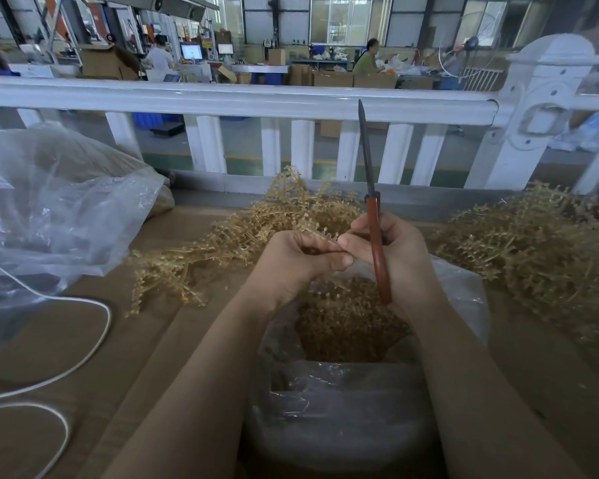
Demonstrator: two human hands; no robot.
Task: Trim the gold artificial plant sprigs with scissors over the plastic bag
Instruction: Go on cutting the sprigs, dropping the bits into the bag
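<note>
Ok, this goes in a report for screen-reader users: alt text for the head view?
Both hands hold a gold sprig above an open plastic bag of gold trimmings; the right hand also grips red-handled scissors, blades pointing up, beside the left hand. Loose sprig piles lie on the cardboard.

Two bare forearms, no sleeves; left hand (293,261) and right hand (400,257) ungloved, ringless.

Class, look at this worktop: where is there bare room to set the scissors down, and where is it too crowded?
Bare brown worktop lies between the white cord and the left forearm, below the middle sprig pile. Another bare strip runs at the lower right, below the right sprig pile. Crowded: the centre, with the open plastic bag, and the left, under the big clear bag.
</note>
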